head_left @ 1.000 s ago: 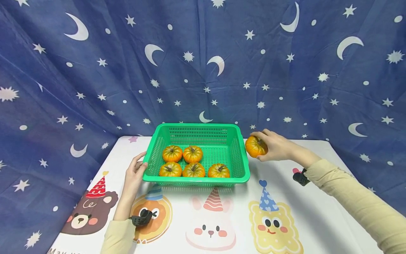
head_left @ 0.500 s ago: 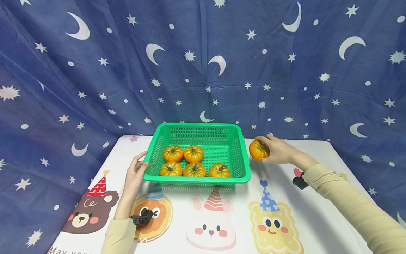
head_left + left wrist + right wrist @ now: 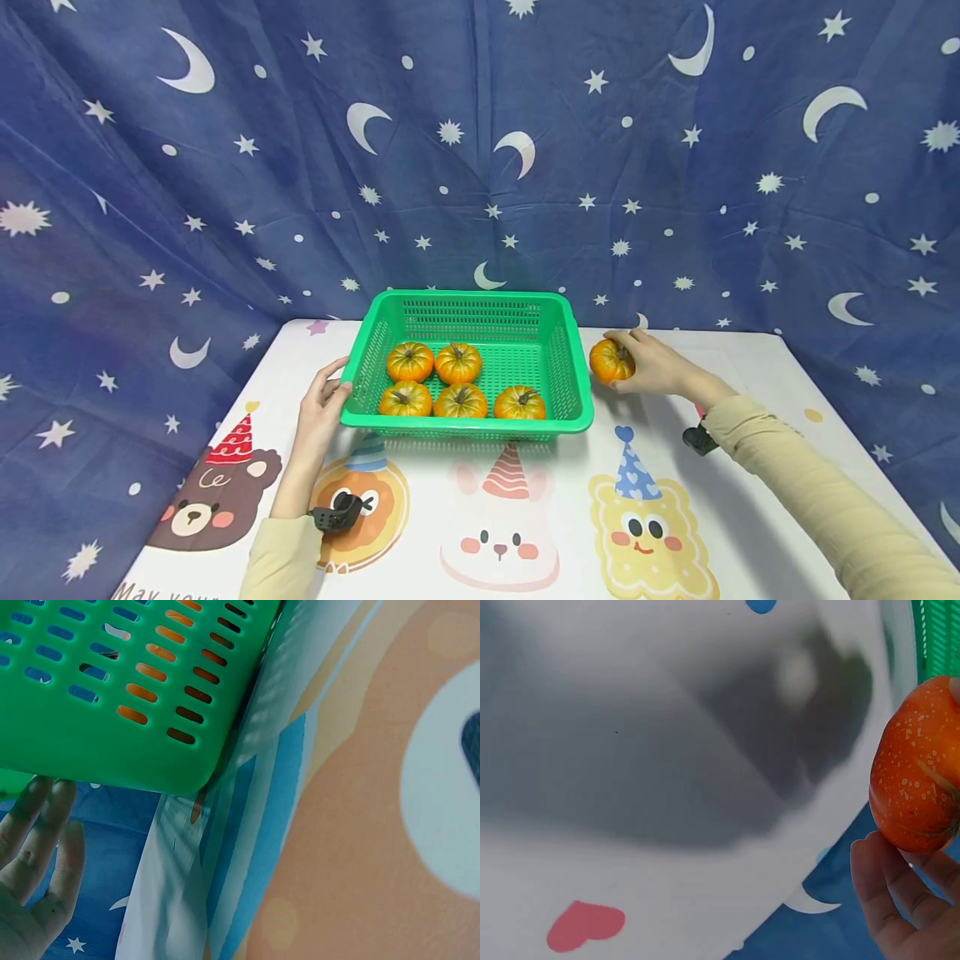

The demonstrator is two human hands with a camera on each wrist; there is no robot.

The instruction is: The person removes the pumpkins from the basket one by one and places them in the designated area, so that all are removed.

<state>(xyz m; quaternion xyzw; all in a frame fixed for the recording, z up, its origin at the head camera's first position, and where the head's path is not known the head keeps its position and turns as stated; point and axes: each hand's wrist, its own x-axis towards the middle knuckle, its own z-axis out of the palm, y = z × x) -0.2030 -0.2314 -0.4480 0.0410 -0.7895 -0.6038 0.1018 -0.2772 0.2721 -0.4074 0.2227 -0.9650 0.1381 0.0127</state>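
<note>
Outside the right wall of a green plastic basket, my right hand grips a small orange pumpkin between thumb and fingers. In the right wrist view this pumpkin shows pale speckles, with fingertips against its lower side. Whether it touches the table cannot be told. My left hand rests at the basket's left rim. Its fingers look fairly straight and touch the rim in the left wrist view; the thumb is hidden there. Several small pumpkins lie inside the basket, in two rows.
A white tablecloth printed with cartoon animals covers the table. Behind it hangs a dark blue curtain with moons and stars. A black wrist device sits on the left forearm, and another under the right forearm.
My right hand has moved a little right and down with the pumpkin, away from the basket's right wall. The left hand, the basket and the pumpkins inside it have not moved.
</note>
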